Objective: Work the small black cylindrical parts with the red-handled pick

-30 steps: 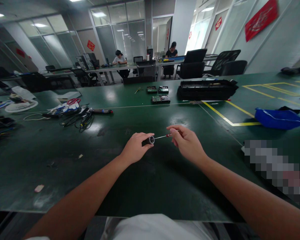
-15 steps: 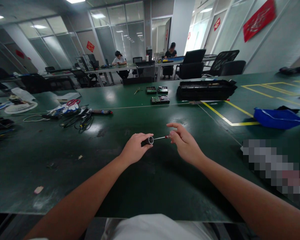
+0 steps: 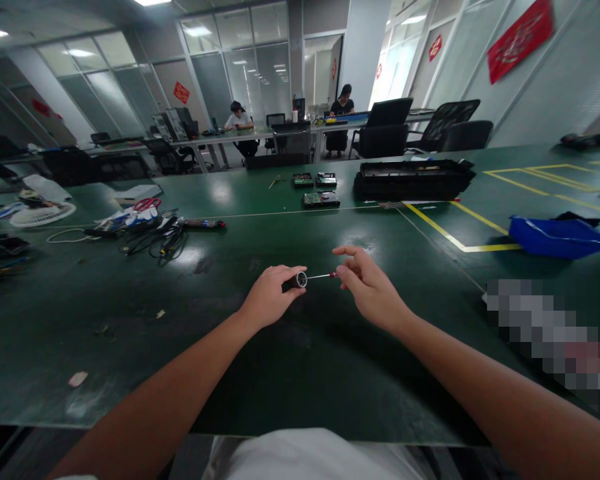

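A short black cylinder with a silvery ring at its end is gripped between the thumb and fingers of my left hand. Its ringed end faces right. In my right hand is a small screwdriver with a red handle and a thin metal shaft. The handle sits between thumb and fingertips, while the index finger stretches out above it. The shaft points left and its tip meets the ringed end; whether it touches a screw inside is too small to tell.
Circuit-board drives lie farther back on the green table, left of a long black housing. Tangled cables lie to the left. At the right are a blue tray and a blurred-out object. Two people sit at a far bench.
The fingers of my right hand have shifted slightly on the screwdriver handle. My left hand and the cylinder stay in place.
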{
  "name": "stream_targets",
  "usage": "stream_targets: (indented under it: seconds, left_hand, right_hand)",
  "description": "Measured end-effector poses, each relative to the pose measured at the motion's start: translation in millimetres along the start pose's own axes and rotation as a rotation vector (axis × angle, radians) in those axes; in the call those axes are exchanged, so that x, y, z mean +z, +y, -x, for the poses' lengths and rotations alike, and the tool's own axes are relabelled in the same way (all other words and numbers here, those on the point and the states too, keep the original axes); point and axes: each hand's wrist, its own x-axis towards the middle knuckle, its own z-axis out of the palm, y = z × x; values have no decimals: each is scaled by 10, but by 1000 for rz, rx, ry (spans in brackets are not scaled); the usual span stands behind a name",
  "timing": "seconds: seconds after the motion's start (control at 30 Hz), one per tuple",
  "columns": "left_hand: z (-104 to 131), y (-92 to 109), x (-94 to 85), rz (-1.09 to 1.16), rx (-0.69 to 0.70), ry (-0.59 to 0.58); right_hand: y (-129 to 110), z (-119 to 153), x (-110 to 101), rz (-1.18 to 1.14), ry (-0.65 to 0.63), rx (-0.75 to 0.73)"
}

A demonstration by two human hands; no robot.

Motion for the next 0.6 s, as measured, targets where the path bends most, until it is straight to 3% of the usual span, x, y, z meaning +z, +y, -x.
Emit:
stream_targets:
  seconds: [0.27, 0.47, 0.6]
  left_hand:
    - [9, 3, 11, -9, 16, -8]
    - [8, 15, 2, -13, 7, 1]
    - [15, 41, -4, -23, 39, -3]
  right_hand:
    - [33, 4, 39, -55, 57, 101]
    - [40, 15, 64, -127, 133, 30]
    - [53, -47, 66, -279, 154, 70]
